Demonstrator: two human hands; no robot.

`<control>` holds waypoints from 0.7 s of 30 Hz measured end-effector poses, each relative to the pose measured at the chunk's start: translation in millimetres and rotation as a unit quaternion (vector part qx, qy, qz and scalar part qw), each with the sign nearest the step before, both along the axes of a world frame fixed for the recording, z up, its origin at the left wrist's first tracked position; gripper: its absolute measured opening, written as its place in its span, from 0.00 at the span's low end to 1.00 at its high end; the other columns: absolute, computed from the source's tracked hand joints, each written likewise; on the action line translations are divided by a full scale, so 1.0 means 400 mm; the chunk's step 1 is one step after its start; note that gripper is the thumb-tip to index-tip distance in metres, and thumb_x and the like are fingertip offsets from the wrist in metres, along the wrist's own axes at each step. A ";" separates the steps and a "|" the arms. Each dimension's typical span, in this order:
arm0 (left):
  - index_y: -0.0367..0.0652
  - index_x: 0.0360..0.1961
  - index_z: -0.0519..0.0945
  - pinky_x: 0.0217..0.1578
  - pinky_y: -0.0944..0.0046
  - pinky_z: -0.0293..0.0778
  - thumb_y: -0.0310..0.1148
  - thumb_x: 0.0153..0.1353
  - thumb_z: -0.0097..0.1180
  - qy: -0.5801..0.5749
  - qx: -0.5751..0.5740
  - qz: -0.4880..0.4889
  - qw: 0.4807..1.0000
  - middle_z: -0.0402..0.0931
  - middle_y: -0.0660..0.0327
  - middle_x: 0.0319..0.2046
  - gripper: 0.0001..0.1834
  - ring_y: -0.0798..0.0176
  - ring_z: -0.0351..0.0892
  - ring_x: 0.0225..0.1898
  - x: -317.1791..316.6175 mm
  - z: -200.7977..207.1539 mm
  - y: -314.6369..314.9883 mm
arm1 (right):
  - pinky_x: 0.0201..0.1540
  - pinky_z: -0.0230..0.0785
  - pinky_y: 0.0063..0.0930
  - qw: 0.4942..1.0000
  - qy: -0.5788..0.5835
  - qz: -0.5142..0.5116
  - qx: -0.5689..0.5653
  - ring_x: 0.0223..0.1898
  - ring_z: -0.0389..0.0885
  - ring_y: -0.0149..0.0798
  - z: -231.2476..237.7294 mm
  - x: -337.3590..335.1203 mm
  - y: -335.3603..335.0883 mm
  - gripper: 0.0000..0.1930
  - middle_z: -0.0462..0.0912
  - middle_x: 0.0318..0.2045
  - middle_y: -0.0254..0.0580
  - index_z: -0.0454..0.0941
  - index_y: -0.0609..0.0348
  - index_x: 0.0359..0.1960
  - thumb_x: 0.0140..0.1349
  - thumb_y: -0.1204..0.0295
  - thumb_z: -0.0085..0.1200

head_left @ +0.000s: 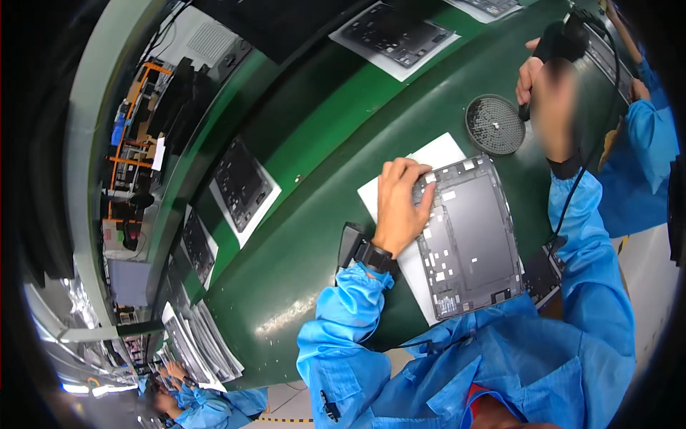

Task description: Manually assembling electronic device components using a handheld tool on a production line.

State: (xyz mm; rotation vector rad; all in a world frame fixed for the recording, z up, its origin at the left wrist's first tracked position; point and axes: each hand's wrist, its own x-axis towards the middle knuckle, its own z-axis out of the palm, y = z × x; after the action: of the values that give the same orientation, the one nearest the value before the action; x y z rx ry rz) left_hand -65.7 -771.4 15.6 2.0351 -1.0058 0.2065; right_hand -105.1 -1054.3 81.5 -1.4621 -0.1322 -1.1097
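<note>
Two hands, left hand [397,207] fingers pressed flat on grey tablet frame [469,236], right hand [549,96] raised, gripping black screwdriver [561,41]

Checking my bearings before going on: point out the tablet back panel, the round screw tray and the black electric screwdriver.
tablet back panel [473,239]: head view, middle of the dark plate.
round screw tray [494,125]: head view, perforated centre.
black electric screwdriver [561,39]: head view, upper body.
</note>
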 end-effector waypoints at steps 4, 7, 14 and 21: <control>0.38 0.40 0.85 0.46 0.57 0.73 0.23 0.54 0.69 0.050 -0.009 -0.026 0.998 0.80 0.54 0.37 0.11 0.50 0.77 0.42 0.032 -0.023 -0.019 | 0.23 0.65 0.20 0.998 0.002 -0.005 0.061 0.18 0.70 0.23 -0.037 0.012 -0.031 0.10 0.75 0.21 0.32 0.75 0.61 0.46 0.75 0.67 0.57; 0.38 0.39 0.85 0.45 0.57 0.73 0.22 0.53 0.70 0.030 -0.022 -0.025 0.999 0.79 0.53 0.36 0.12 0.51 0.76 0.41 0.028 -0.041 -0.014 | 0.21 0.65 0.21 0.998 0.010 -0.028 0.060 0.17 0.70 0.24 -0.059 0.030 -0.041 0.10 0.74 0.20 0.32 0.75 0.62 0.45 0.75 0.67 0.56; 0.37 0.39 0.84 0.43 0.57 0.73 0.21 0.52 0.69 0.037 -0.023 -0.026 0.999 0.79 0.54 0.37 0.12 0.51 0.76 0.40 0.034 -0.047 -0.010 | 0.21 0.64 0.21 0.999 0.009 -0.023 0.048 0.17 0.69 0.24 -0.085 0.051 -0.063 0.09 0.73 0.20 0.31 0.74 0.61 0.45 0.75 0.67 0.56; 0.37 0.39 0.84 0.43 0.57 0.72 0.22 0.52 0.69 0.034 -0.020 -0.026 0.999 0.79 0.54 0.37 0.12 0.52 0.75 0.41 0.036 -0.052 -0.007 | 0.20 0.63 0.21 0.998 0.017 -0.031 0.056 0.17 0.69 0.24 -0.099 0.061 -0.069 0.09 0.73 0.20 0.31 0.73 0.60 0.44 0.75 0.68 0.57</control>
State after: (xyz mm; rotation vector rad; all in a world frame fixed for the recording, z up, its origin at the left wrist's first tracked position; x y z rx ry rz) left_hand -51.2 -774.2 -5.1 1.9648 -1.0030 0.1294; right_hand -80.5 -1082.1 41.9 -1.3914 0.0003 -1.1248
